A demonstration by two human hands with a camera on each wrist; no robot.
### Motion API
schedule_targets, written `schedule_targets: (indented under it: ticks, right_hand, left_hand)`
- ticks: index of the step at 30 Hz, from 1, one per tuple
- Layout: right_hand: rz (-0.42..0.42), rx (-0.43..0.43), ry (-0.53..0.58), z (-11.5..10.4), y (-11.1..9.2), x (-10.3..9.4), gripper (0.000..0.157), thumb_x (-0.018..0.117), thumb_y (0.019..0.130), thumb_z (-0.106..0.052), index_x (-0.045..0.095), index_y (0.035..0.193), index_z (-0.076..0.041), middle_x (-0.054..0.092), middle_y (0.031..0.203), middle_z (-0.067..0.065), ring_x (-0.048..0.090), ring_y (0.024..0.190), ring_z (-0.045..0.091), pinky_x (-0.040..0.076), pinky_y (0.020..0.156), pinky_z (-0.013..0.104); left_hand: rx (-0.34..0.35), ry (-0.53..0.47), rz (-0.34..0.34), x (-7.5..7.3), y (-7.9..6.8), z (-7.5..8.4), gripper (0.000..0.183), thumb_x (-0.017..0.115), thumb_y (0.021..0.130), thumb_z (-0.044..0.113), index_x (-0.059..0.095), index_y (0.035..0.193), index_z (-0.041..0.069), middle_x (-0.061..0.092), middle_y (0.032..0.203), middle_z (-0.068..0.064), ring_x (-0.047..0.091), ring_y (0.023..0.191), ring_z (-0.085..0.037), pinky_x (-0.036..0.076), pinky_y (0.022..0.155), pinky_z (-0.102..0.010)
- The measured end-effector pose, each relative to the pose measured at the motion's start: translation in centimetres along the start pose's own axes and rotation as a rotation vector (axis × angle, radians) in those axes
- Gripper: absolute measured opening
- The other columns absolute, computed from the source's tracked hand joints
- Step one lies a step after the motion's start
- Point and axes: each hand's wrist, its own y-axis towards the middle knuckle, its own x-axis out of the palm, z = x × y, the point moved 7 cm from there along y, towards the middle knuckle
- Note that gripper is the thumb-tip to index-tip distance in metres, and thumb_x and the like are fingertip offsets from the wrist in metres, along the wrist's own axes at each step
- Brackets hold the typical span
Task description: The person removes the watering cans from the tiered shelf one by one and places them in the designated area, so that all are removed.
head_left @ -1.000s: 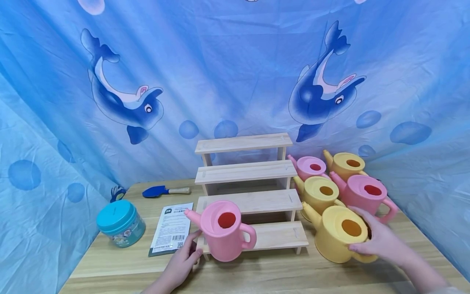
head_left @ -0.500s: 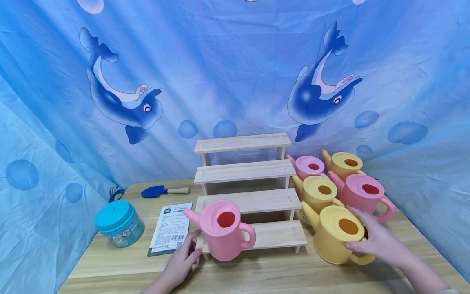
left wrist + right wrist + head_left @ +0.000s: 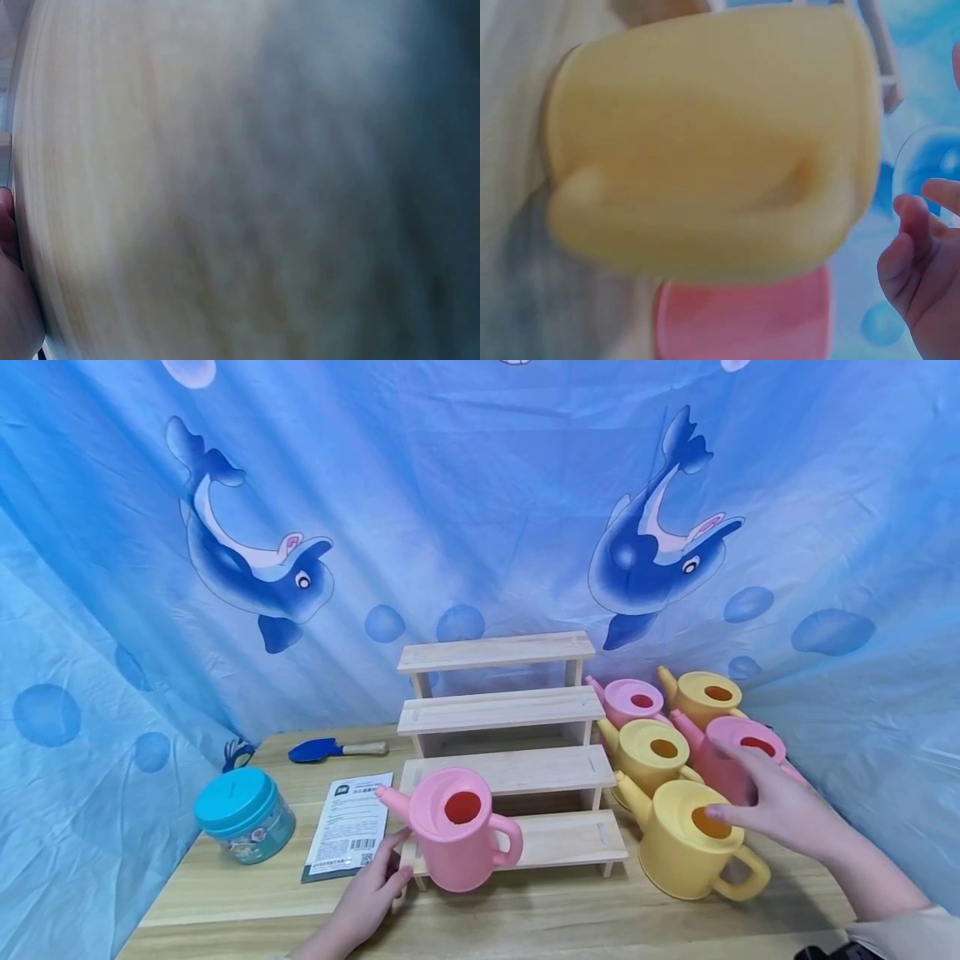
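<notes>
My left hand point(image 3: 369, 892) grips the left end of the bottom step of a wooden stepped stand point(image 3: 566, 843). A pink watering can point(image 3: 453, 852) is at that end of the step, its base reaching past the front edge and its spout pointing left. My right hand point(image 3: 776, 802) hovers over the handle side of the front yellow watering can point(image 3: 678, 852), fingers spread and holding nothing. The right wrist view shows this yellow can point(image 3: 705, 112) close up, apart from the hand point(image 3: 930, 292). The left wrist view is mostly blurred wood, with a bit of hand point(image 3: 15, 300) at the edge.
Behind the front yellow can stand more watering cans, including a yellow one point(image 3: 651, 747) and a pink one point(image 3: 731, 768). At left are a teal-lidded jar point(image 3: 247, 818), a printed packet point(image 3: 351, 822) and a blue trowel point(image 3: 318, 750). A blue dolphin curtain point(image 3: 480, 510) hangs behind.
My right hand has let go of the front yellow watering can and lifted up off its handle. That can has shifted slightly left. The left hand and the pink can look unchanged.
</notes>
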Motion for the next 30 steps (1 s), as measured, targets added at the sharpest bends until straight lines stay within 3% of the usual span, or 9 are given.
schedule_targets:
  ticks: [3, 5, 8, 10, 12, 17, 30]
  right_hand:
    - [-0.026, -0.028, 0.029, -1.4, 1.1, 0.0, 0.089, 0.075, 0.079, -0.032, 0.026, 0.145, 0.001, 0.033, 0.142, 0.023, 0.039, 0.122, 0.043, 0.038, 0.086, 0.06]
    - [-0.043, -0.066, 0.049, -2.4, 1.8, 0.2, 0.088, 0.074, 0.08, -0.031, 0.025, 0.147, -0.003, 0.03, 0.146, 0.019, 0.037, 0.124, 0.04, 0.038, 0.096, 0.046]
    - [-0.057, -0.12, 0.078, -3.8, 2.9, 0.7, 0.085, 0.075, 0.08, -0.03, 0.028, 0.147, -0.006, 0.025, 0.15, 0.016, 0.056, 0.098, 0.024, 0.045, 0.079, 0.024]
    - [-0.071, -0.118, 0.088, -4.6, 3.3, 1.0, 0.083, 0.074, 0.08, -0.032, 0.032, 0.144, -0.002, 0.024, 0.149, 0.022, 0.056, 0.077, 0.016, 0.043, 0.064, 0.017]
    - [-0.089, -0.11, 0.107, -5.2, 3.8, 1.5, 0.08, 0.075, 0.079, -0.033, 0.036, 0.141, -0.001, 0.033, 0.143, 0.025, 0.048, 0.061, 0.011, 0.043, 0.054, 0.022]
    - [-0.143, -0.111, 0.142, -6.4, 4.8, 2.9, 0.073, 0.074, 0.08, -0.034, 0.04, 0.137, -0.003, 0.053, 0.124, 0.018, 0.053, 0.07, 0.011, 0.048, 0.059, 0.025]
    - [-0.273, -0.207, 0.195, -10.9, 7.5, 7.6, 0.079, 0.073, 0.079, -0.039, 0.036, 0.142, -0.007, 0.053, 0.125, 0.012, 0.057, 0.08, 0.011, 0.05, 0.064, 0.026]
  left_hand:
    - [0.005, 0.0, -0.004, 0.0, 0.0, 0.0, 0.044, 0.053, 0.095, 0.031, 0.041, 0.136, 0.022, 0.048, 0.078, 0.001, 0.046, 0.061, -0.008, 0.04, 0.055, -0.024]
    - [0.006, 0.002, -0.008, 0.0, 0.0, 0.0, 0.044, 0.053, 0.095, 0.032, 0.04, 0.136, 0.022, 0.048, 0.078, 0.001, 0.046, 0.061, -0.008, 0.04, 0.055, -0.024]
    - [0.009, 0.0, -0.007, 0.0, 0.0, 0.0, 0.044, 0.052, 0.095, 0.033, 0.04, 0.136, 0.022, 0.048, 0.078, 0.001, 0.046, 0.061, -0.008, 0.04, 0.055, -0.025]
    - [0.012, 0.004, -0.005, 0.0, 0.0, 0.0, 0.044, 0.052, 0.096, 0.034, 0.04, 0.137, 0.022, 0.049, 0.078, 0.001, 0.046, 0.061, -0.008, 0.04, 0.055, -0.024]
    - [0.012, 0.01, 0.001, 0.0, 0.0, 0.0, 0.044, 0.052, 0.096, 0.033, 0.04, 0.137, 0.022, 0.049, 0.078, 0.002, 0.047, 0.061, -0.008, 0.041, 0.054, -0.025]
    - [0.013, 0.015, 0.002, 0.0, 0.0, 0.1, 0.044, 0.052, 0.096, 0.032, 0.04, 0.137, 0.022, 0.049, 0.078, 0.002, 0.047, 0.061, -0.008, 0.041, 0.054, -0.025]
    - [0.01, 0.018, 0.0, 0.0, 0.0, -0.1, 0.044, 0.052, 0.096, 0.033, 0.04, 0.136, 0.023, 0.048, 0.078, 0.001, 0.046, 0.06, -0.007, 0.04, 0.054, -0.024]
